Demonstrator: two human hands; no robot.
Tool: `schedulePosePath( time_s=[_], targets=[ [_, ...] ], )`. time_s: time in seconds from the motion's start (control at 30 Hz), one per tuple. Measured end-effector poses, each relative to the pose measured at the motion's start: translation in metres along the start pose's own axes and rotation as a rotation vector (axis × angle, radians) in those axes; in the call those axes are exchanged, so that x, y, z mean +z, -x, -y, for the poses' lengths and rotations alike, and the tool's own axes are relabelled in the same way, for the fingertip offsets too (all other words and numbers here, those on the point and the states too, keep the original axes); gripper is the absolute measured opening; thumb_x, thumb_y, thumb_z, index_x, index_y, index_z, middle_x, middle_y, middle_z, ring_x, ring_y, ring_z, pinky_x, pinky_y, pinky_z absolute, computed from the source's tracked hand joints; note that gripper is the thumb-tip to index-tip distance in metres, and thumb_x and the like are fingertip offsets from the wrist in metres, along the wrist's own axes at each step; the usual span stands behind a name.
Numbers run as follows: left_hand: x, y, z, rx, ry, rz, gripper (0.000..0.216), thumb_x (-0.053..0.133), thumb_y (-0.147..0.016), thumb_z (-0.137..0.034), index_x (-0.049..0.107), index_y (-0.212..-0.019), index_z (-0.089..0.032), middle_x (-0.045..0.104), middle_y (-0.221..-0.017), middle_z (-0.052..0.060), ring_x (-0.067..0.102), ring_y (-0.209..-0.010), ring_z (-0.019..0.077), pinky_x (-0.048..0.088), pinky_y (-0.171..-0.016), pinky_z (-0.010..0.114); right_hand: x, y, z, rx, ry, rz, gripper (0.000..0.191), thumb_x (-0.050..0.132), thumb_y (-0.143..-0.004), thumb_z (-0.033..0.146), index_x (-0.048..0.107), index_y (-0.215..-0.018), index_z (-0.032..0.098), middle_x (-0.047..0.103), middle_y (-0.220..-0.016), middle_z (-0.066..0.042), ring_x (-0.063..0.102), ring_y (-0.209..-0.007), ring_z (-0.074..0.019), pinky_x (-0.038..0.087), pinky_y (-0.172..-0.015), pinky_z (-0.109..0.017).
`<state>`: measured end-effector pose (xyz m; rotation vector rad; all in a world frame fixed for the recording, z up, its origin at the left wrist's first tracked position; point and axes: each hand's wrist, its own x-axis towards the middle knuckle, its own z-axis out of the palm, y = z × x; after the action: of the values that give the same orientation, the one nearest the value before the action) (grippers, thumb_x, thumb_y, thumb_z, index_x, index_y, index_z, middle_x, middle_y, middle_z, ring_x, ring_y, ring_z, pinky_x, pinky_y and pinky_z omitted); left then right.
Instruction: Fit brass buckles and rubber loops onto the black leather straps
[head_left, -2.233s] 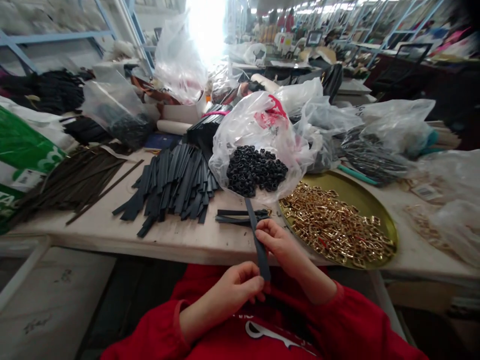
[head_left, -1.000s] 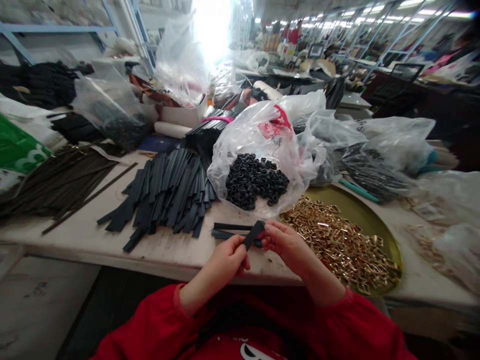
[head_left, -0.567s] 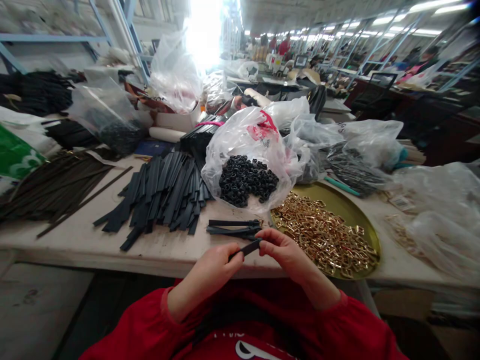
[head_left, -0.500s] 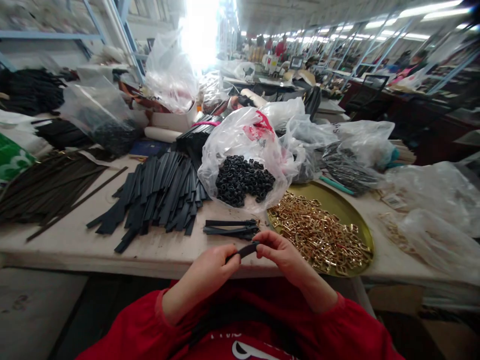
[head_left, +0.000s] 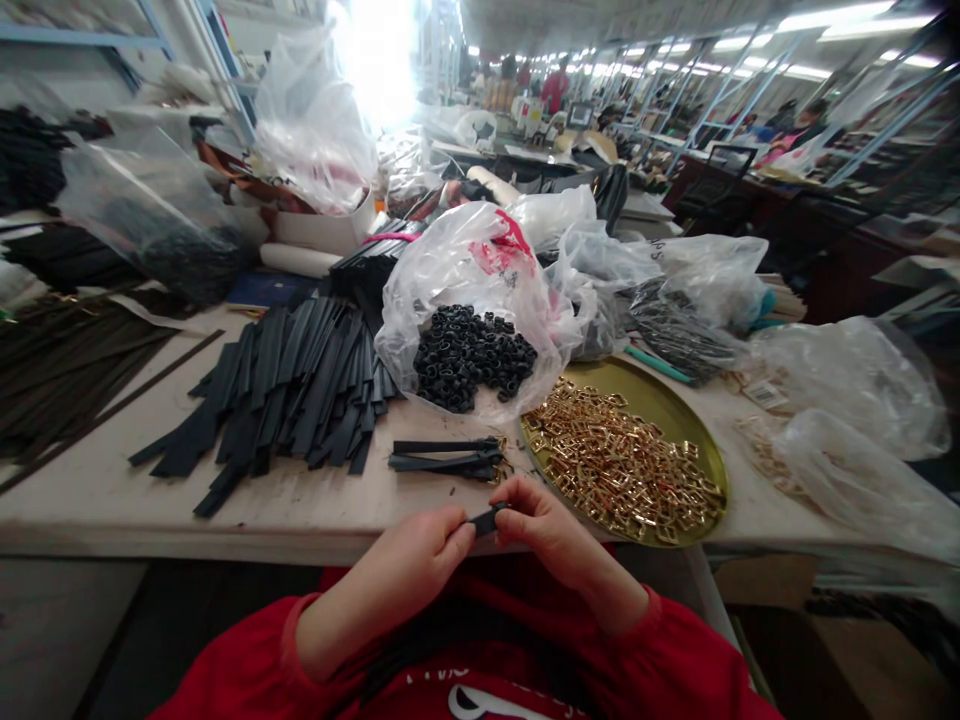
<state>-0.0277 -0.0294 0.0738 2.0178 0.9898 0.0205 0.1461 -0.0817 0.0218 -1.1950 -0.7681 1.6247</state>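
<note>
Both my hands meet at the table's near edge, pinching a short black strap [head_left: 486, 520] between them. My left hand [head_left: 420, 560] grips its left end with closed fingers. My right hand [head_left: 546, 528] pinches the right end. Just beyond lie a few finished black straps with gold ends [head_left: 444, 460]. A pile of black straps [head_left: 292, 385] fans out to the left. A clear bag of black rings [head_left: 469, 350] sits ahead, and a gold tray [head_left: 675, 410] of gold buckles [head_left: 622, 465] is at the right.
Thin dark strips [head_left: 67, 370] lie at the far left. Several clear plastic bags [head_left: 862, 390] crowd the right and back of the table. A white box [head_left: 322, 230] and more bags stand behind. Other workstations and people show far back.
The strap was long and upright, held apart; now only a short piece shows between my hands, which have closed together and dropped to the table edge. The view shifted right.
</note>
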Motion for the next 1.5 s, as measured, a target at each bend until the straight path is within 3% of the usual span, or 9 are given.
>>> schedulePosePath(
  time_s=[0.13, 0.27, 0.5, 0.8, 1.03, 1.13, 1.23, 1.33, 1.5],
  targets=[
    [0.005, -0.007, 0.001, -0.026, -0.011, -0.016, 0.028, 0.034, -0.085, -0.030, 0.052, -0.067, -0.018, 0.057, -0.063, 0.001, 0.050, -0.058, 0.0151, 0.025, -0.052, 0.025, -0.001, 0.000, 0.003, -0.005, 0.027, -0.071, 0.034, 0.075, -0.059, 0.038, 0.054, -0.077, 0.018, 0.056, -0.056, 0.007, 0.052, -0.050, -0.0082, 0.040, -0.055, -0.022],
    [0.001, -0.011, 0.000, -0.050, 0.001, -0.046, 0.028, 0.034, -0.085, -0.029, 0.049, -0.063, -0.018, 0.052, -0.058, -0.001, 0.047, -0.056, 0.0143, 0.024, -0.052, 0.025, -0.002, -0.002, 0.007, -0.044, 0.064, -0.085, 0.033, 0.068, -0.067, 0.044, 0.058, -0.084, 0.018, 0.060, -0.058, 0.004, 0.055, -0.054, -0.0103, 0.042, -0.060, -0.025],
    [0.008, -0.017, 0.009, -0.039, 0.214, -0.047, 0.029, 0.034, -0.085, -0.034, 0.050, -0.066, -0.018, 0.050, -0.060, -0.003, 0.046, -0.058, 0.0139, 0.030, -0.054, 0.023, 0.001, -0.008, 0.005, -0.064, 0.039, -0.167, 0.028, 0.071, -0.065, 0.037, 0.055, -0.079, 0.019, 0.058, -0.057, 0.005, 0.053, -0.052, -0.0096, 0.040, -0.057, -0.023],
    [0.022, -0.023, 0.012, 0.026, 0.305, -0.049, 0.034, 0.032, -0.087, -0.038, 0.055, -0.074, -0.018, 0.060, -0.071, 0.002, 0.054, -0.067, 0.0171, 0.039, -0.061, 0.025, 0.003, -0.010, 0.004, -0.030, -0.080, -0.088, 0.028, 0.072, -0.065, 0.036, 0.055, -0.078, 0.018, 0.058, -0.063, 0.005, 0.053, -0.053, -0.0079, 0.040, -0.056, -0.021],
    [0.025, -0.023, 0.014, 0.017, 0.427, -0.027, 0.035, 0.036, -0.087, -0.038, 0.044, -0.115, -0.018, 0.062, -0.108, 0.007, 0.056, -0.097, 0.0196, 0.041, -0.085, 0.030, 0.009, -0.006, -0.003, -0.052, 0.011, -0.071, 0.033, 0.069, -0.065, 0.045, 0.054, -0.078, 0.019, 0.056, -0.061, 0.004, 0.052, -0.054, -0.0093, 0.042, -0.057, -0.023],
    [0.022, -0.025, 0.016, 0.046, 0.461, -0.113, 0.037, 0.037, -0.086, -0.039, 0.046, -0.115, -0.018, 0.060, -0.110, 0.007, 0.053, -0.102, 0.0202, 0.039, -0.088, 0.029, -0.004, -0.011, 0.007, -0.168, 0.328, -0.044, 0.030, 0.053, -0.079, 0.048, 0.056, -0.082, 0.018, 0.057, -0.066, 0.001, 0.054, -0.058, -0.0112, 0.043, -0.058, -0.025],
    [0.021, -0.029, 0.020, 0.011, 0.519, -0.189, 0.031, 0.041, -0.083, -0.039, 0.054, -0.100, -0.018, 0.060, -0.083, 0.001, 0.055, -0.078, 0.0167, 0.042, -0.071, 0.025, -0.030, -0.022, 0.029, -0.320, 1.050, -0.215, 0.021, 0.045, -0.087, 0.032, 0.060, -0.088, 0.018, 0.061, -0.084, -0.006, 0.056, -0.078, -0.0160, 0.043, -0.071, -0.028],
    [0.023, -0.033, 0.019, -0.057, 0.638, -0.196, 0.025, 0.040, -0.078, -0.038, 0.053, -0.086, -0.017, 0.042, -0.055, -0.006, 0.040, -0.050, 0.0105, 0.033, -0.049, 0.022, -0.050, -0.038, 0.046, -0.236, 1.704, -0.304, 0.018, 0.044, -0.085, 0.015, 0.062, -0.085, 0.014, 0.061, -0.089, -0.011, 0.057, -0.083, -0.0197, 0.043, -0.074, -0.031],
    [0.029, -0.030, 0.009, -0.122, 0.746, -0.156, 0.017, 0.035, -0.073, -0.033, 0.045, -0.076, -0.019, 0.030, -0.041, -0.011, 0.026, -0.038, 0.0082, 0.022, -0.040, 0.020, -0.052, -0.059, 0.047, -0.195, 1.804, -0.321, 0.020, 0.043, -0.079, 0.003, 0.062, -0.079, 0.010, 0.062, -0.085, -0.016, 0.059, -0.078, -0.0207, 0.043, -0.069, -0.030]
  ],
)
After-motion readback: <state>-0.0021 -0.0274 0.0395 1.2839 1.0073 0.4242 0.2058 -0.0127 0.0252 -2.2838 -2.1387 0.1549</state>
